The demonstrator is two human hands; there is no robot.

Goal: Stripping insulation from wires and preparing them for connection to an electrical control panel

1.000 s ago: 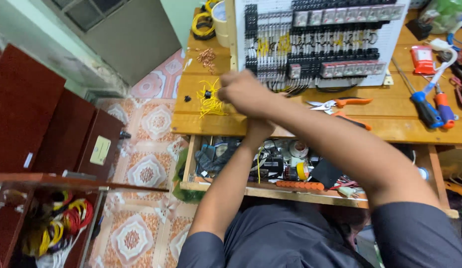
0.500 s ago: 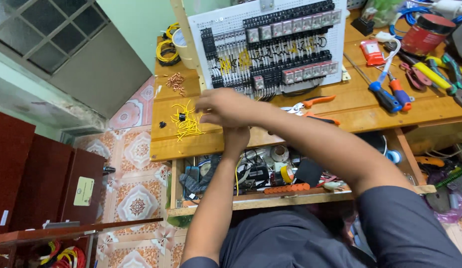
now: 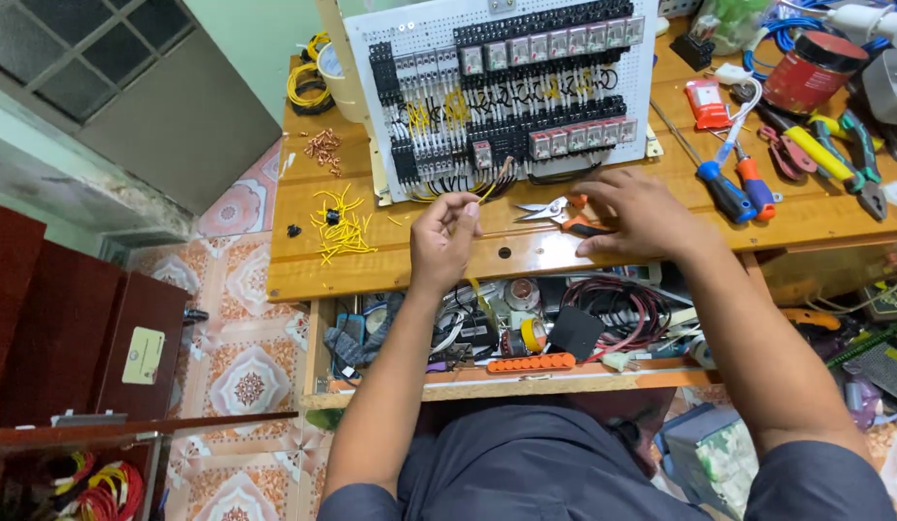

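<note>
Left hand [image 3: 444,241]: fingers pinched narrow on a short yellow wire [image 3: 489,190], near the desk's [image 3: 400,265] front edge, just below the white wiring board [image 3: 506,92].
Right hand [image 3: 632,214]: fingers spread and laid flat over the orange-handled cutters [image 3: 564,214], not closed round them.
Wire: thin, yellow, short, with its free end tilted up toward the board's lower terminals.
Handling advice: keep the pinch close to the tip, so the wire holds straight.
Spare pieces [image 3: 344,227]: yellow offcuts scattered toward the left edge.
</note>
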